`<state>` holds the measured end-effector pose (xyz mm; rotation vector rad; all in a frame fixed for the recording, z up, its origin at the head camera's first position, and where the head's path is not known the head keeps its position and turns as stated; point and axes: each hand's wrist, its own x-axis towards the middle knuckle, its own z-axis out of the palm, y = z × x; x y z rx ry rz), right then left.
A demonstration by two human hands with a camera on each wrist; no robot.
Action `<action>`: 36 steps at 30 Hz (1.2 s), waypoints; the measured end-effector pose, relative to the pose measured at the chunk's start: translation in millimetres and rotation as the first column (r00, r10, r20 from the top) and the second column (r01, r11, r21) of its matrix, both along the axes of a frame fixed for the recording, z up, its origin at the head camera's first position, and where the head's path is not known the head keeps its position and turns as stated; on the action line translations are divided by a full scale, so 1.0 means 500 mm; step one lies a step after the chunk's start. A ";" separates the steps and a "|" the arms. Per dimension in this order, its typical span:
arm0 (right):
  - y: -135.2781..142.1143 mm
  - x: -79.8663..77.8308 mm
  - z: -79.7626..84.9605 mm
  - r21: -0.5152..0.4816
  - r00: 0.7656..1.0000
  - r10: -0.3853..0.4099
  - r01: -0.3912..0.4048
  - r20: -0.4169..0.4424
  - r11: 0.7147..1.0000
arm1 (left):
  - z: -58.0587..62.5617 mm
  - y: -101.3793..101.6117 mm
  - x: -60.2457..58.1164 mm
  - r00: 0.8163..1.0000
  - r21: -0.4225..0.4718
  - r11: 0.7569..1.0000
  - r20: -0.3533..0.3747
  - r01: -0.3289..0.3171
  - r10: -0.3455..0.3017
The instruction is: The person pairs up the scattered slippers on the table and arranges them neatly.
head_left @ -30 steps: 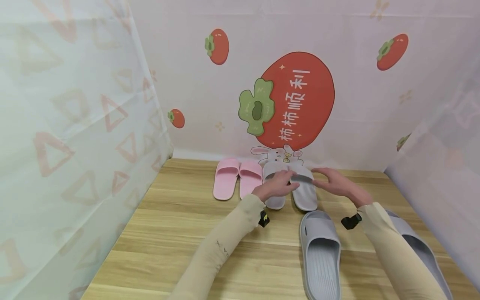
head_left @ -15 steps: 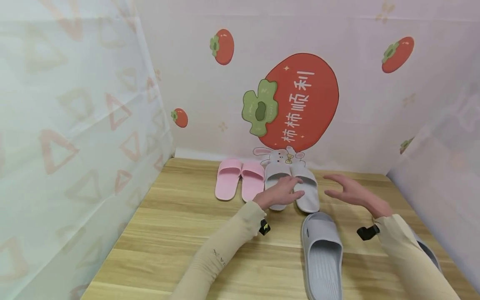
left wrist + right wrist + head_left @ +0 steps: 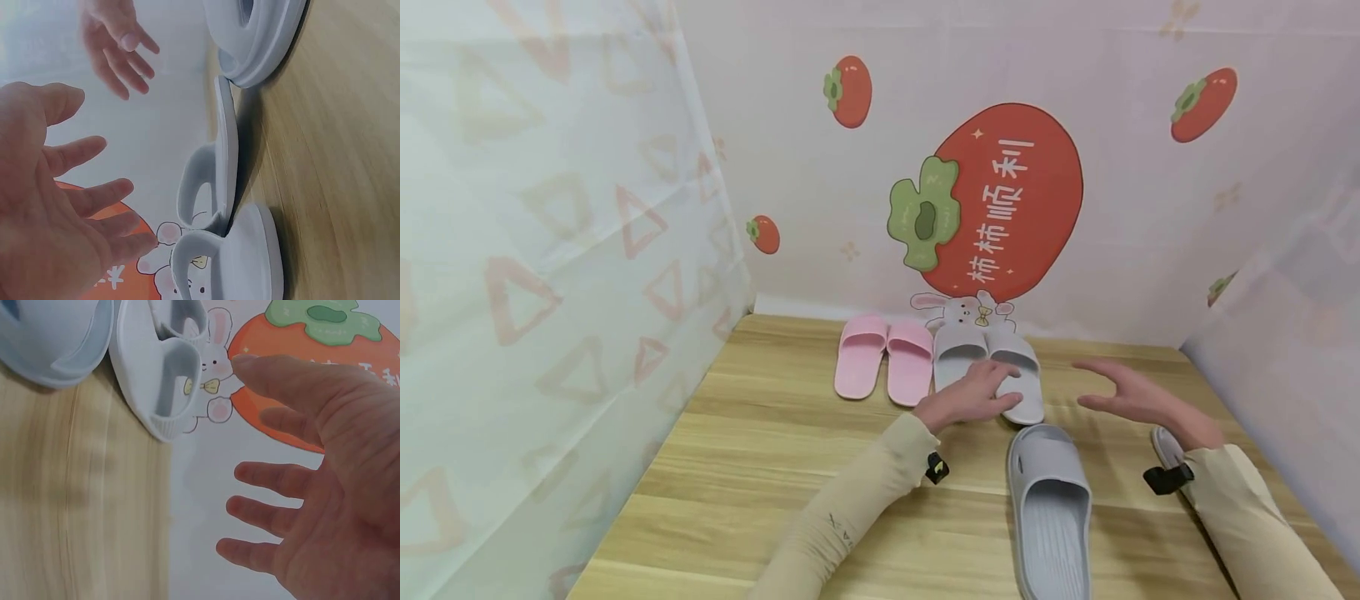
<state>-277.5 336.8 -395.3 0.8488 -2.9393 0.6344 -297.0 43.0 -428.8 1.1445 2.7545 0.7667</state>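
My left hand (image 3: 972, 395) hovers over the pair of small light grey slippers at the back wall, overlapping them in the head view; its fingers are spread and hold nothing. The left wrist view shows that hand (image 3: 62, 187) palm inward, beside the left small slipper (image 3: 247, 256) and right small slipper (image 3: 226, 150). To the right of the pair, my right hand (image 3: 1131, 396) hangs in the air, fingers apart and nothing in them. In front of the pair lies a large grey slipper (image 3: 1051, 508). Another large slipper (image 3: 1167, 446) is mostly hidden under my right forearm.
Left of the grey pair, two pink slippers (image 3: 859, 367) stand side by side against the back wall. The wood-grain surface (image 3: 760, 450) is bounded by a left wall (image 3: 587, 250), a back wall with printed persimmons (image 3: 1015, 208), and a right wall (image 3: 1300, 333).
My right hand has drawn away to the right and nearer my body, widening the gap between the hands. The left hand has shifted slightly nearer me. The slippers stay in place.
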 end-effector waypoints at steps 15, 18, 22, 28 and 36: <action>0.069 0.041 0.001 0.054 0.997 -0.068 0.066 0.030 0.996 | -0.001 0.018 0.041 0.998 -0.006 0.998 -0.020 0.056 -0.056; 0.087 0.044 -0.010 0.060 0.998 -0.069 0.068 0.013 0.996 | -0.008 0.024 0.045 0.997 -0.007 0.998 -0.030 0.066 -0.066; 0.104 0.049 -0.020 0.072 0.996 -0.082 0.081 0.022 0.994 | -0.017 0.028 0.052 0.997 -0.017 0.997 -0.015 0.077 -0.077; 0.118 0.063 -0.027 0.077 0.991 -0.123 0.118 0.055 0.990 | -0.017 0.036 0.072 0.995 -0.017 0.995 0.038 0.098 -0.097; 0.146 0.084 -0.040 0.092 0.984 -0.165 0.158 0.069 0.983 | -0.023 0.055 0.090 0.987 -0.031 0.989 0.065 0.146 -0.144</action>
